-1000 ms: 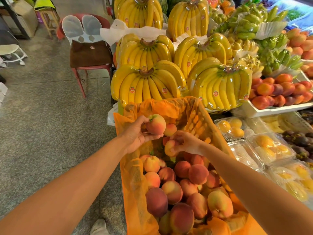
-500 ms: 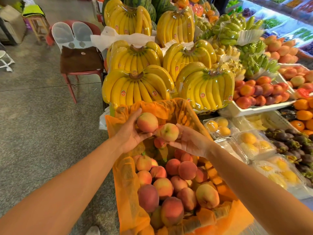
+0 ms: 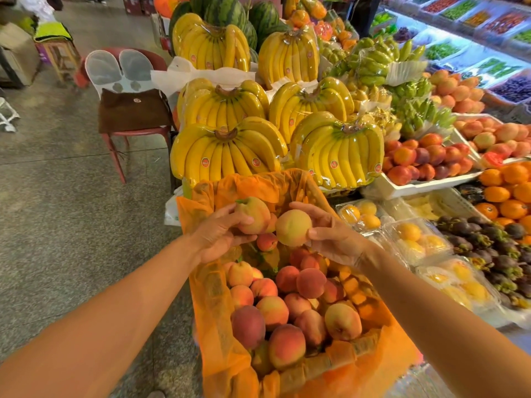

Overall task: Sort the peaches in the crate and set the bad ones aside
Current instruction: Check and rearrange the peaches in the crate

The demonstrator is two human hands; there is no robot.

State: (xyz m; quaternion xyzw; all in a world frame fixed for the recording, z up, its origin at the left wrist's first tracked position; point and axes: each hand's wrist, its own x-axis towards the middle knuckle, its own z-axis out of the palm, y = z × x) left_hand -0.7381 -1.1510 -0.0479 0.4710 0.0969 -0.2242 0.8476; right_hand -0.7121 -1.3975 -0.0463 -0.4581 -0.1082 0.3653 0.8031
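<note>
Above the crate [image 3: 316,366], left hand [image 3: 214,239] fingers [image 3: 227,211] curl round one peach [image 3: 253,215], right hand [image 3: 337,241] fingers [image 3: 306,207] round a second peach [image 3: 293,228].

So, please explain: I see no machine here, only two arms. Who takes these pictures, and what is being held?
There is no machine: a person works with bare hands. Every picture comes from one camera worn on the person's head. It looks forward and down, so the arms enter from below. The left hand holds a peach, and the right hand holds a second peach. Both are above the crate, which is lined with orange net and holds many other peaches. Behind it lie bananas on a fruit stall.
</note>
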